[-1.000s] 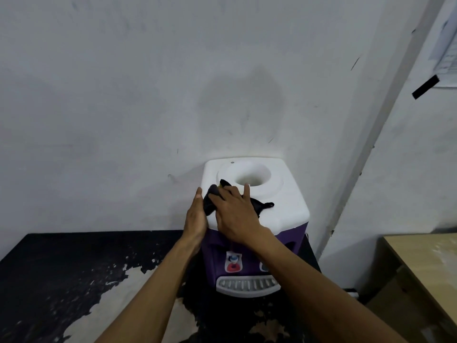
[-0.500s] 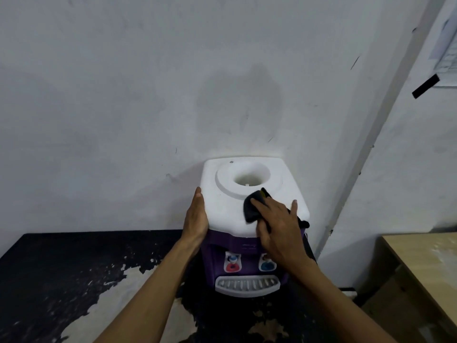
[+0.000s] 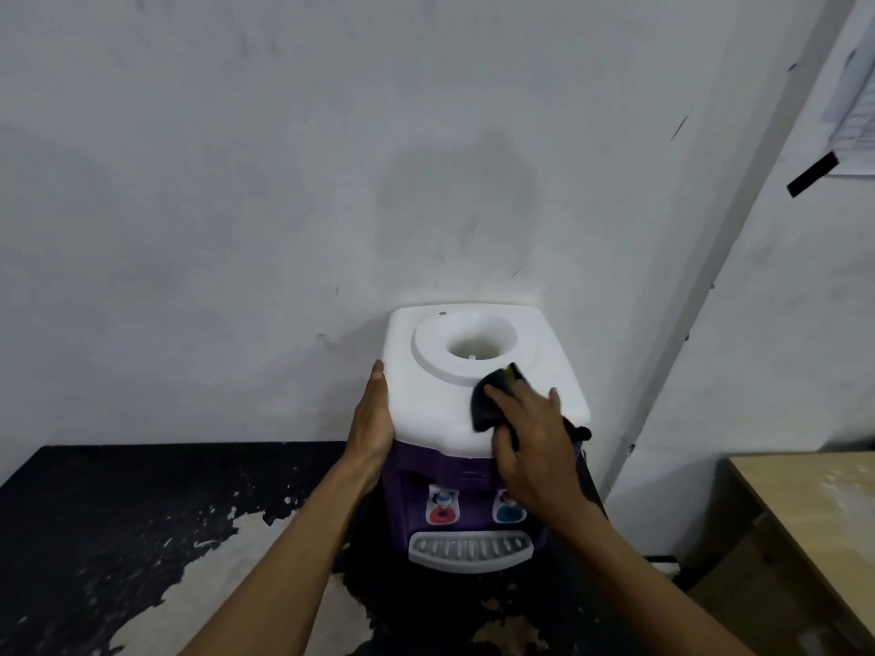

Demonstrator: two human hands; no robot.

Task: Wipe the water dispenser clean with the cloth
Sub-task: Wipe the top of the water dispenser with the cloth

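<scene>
A matt, scuffed white wall (image 3: 236,182) fills the background. Below it lies one black worktop (image 3: 118,513), its coating flaked away in pale, ragged patches. One water dispenser (image 3: 426,400) stands on it against the wall: a smooth white plastic top with rounded corners and a round sunken well, over a purple body. The left hand (image 3: 371,419) lies flat against the top's left side, its grip apart with the fingers straight. The right hand (image 3: 535,442) presses down on the top's front right part, its grip likewise apart, fingers stretched over one crumpled black cloth (image 3: 487,404) that touches the well's raised rim. Lower down sit one grey slotted drip tray (image 3: 468,546) and two taps, one red (image 3: 441,508), one blue (image 3: 509,511).
</scene>
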